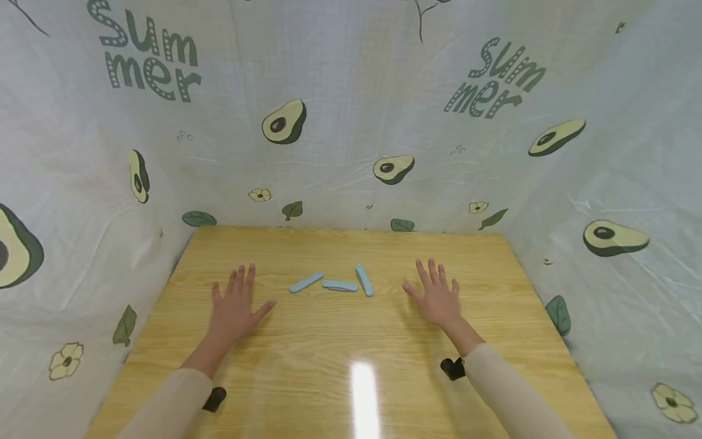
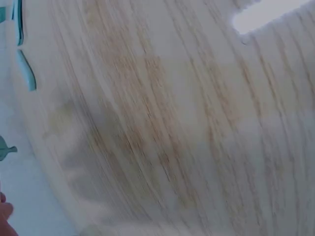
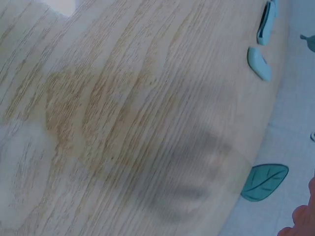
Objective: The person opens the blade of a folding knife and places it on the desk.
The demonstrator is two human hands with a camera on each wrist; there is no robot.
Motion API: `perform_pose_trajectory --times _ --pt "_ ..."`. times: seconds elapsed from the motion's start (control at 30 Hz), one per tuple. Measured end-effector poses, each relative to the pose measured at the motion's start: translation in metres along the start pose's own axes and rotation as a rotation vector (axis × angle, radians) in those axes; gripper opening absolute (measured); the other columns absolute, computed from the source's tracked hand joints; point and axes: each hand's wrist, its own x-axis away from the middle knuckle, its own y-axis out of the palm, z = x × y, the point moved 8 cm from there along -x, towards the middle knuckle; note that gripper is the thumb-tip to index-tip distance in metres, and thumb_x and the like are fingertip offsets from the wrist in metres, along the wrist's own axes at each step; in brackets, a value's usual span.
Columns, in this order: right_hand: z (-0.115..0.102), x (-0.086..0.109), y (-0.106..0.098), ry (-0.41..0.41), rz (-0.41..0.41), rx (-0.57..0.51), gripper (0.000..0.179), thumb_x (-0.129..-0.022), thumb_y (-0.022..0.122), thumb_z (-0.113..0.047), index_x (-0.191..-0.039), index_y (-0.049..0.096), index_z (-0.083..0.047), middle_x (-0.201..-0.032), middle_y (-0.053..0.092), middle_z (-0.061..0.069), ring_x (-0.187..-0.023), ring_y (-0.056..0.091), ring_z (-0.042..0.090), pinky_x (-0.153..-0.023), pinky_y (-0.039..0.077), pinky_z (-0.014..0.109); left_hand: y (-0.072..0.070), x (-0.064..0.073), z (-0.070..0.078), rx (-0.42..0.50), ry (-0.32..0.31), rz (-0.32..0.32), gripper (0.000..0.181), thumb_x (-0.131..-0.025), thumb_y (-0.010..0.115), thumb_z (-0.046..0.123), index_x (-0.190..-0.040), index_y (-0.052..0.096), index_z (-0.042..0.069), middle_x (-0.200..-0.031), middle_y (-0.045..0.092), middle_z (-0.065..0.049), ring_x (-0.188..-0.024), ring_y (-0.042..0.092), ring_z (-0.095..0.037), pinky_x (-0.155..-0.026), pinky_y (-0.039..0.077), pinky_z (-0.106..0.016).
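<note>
Three slim light-blue pieces with rounded ends, looking like folded pocket knives, lie on the wooden table between the hands. The left piece slants up to the right, the middle piece lies nearly level, and the right piece points toward me. My left hand is spread with straight fingers, palm down, left of them. On the other side, my right hand has its fingers spread too, holding nothing. Only fingertips of each hand show at the edges of the wrist views.
The wooden table has a bright glare streak near its front. A white cloth printed with avocados, leaves and lettering hangs behind it and along both sides. Small black wrist devices show beneath the beige sleeves.
</note>
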Motion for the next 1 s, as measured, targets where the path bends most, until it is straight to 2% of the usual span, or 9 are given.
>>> perform_pose_trajectory --times 0.1,0.23,0.4,0.6,0.7,0.83,1.0 --pt "-0.009 -0.003 0.001 -0.01 -0.003 0.002 0.081 -0.096 0.033 -0.066 -0.157 0.009 -0.019 -0.164 0.001 0.015 -0.15 -0.001 0.041 -0.112 0.005 0.075 0.003 -0.004 0.009 -0.011 0.029 -0.011 0.097 -0.089 0.05 0.066 -0.157 0.004 0.014 -0.158 0.021 -0.024 -0.146 0.02 -0.042 -0.114 0.011 -0.07" --pt "-0.024 -0.008 0.006 -0.042 0.007 -0.004 0.08 -0.097 0.034 -0.065 -0.157 0.009 -0.018 -0.164 0.004 0.014 -0.151 0.002 0.039 -0.114 0.007 0.072 0.007 -0.011 0.027 -0.002 0.077 -0.018 0.091 -0.09 0.05 0.064 -0.156 0.015 0.011 -0.16 0.02 -0.017 -0.148 0.015 -0.041 -0.114 0.008 -0.07" --pt "-0.05 -0.014 0.021 -0.095 -0.014 -0.027 0.078 -0.098 0.038 -0.059 -0.157 0.011 -0.015 -0.163 0.01 0.013 -0.15 0.008 0.038 -0.115 0.009 0.07 0.019 -0.02 0.051 0.025 0.138 -0.031 0.087 -0.093 0.049 0.061 -0.155 0.019 0.007 -0.161 0.021 -0.013 -0.149 0.017 -0.036 -0.115 0.01 -0.068" --pt "-0.083 -0.013 0.05 -0.18 -0.087 -0.005 0.075 -0.099 0.038 -0.057 -0.156 0.016 -0.014 -0.163 0.013 0.01 -0.15 0.013 0.035 -0.116 0.014 0.068 0.047 -0.019 0.074 0.089 0.159 -0.108 0.086 -0.095 0.047 0.057 -0.154 0.019 0.002 -0.162 0.02 -0.013 -0.15 0.017 -0.032 -0.117 0.013 -0.065" --pt "-0.095 -0.011 0.062 -0.217 -0.11 0.005 0.073 -0.1 0.035 -0.057 -0.155 0.02 -0.012 -0.163 0.015 0.01 -0.15 0.015 0.034 -0.116 0.016 0.067 0.056 -0.018 0.085 0.124 0.175 -0.136 0.085 -0.095 0.048 0.057 -0.153 0.019 0.002 -0.161 0.02 -0.013 -0.15 0.018 -0.031 -0.118 0.013 -0.064" --pt "-0.103 -0.011 0.078 -0.224 -0.123 0.01 0.07 -0.101 0.031 -0.055 -0.155 0.021 -0.011 -0.162 0.017 0.01 -0.15 0.017 0.033 -0.116 0.017 0.066 0.066 -0.018 0.099 0.134 0.178 -0.169 0.084 -0.096 0.045 0.058 -0.153 0.02 0.002 -0.162 0.019 -0.013 -0.15 0.017 -0.031 -0.119 0.012 -0.063" --pt "-0.112 -0.011 0.091 -0.23 -0.119 -0.003 0.068 -0.102 0.032 -0.052 -0.154 0.024 -0.009 -0.161 0.021 0.01 -0.149 0.019 0.033 -0.116 0.019 0.065 0.075 -0.02 0.113 0.125 0.18 -0.207 0.084 -0.096 0.041 0.061 -0.154 0.017 0.005 -0.162 0.015 -0.011 -0.151 0.014 -0.029 -0.12 0.01 -0.062"
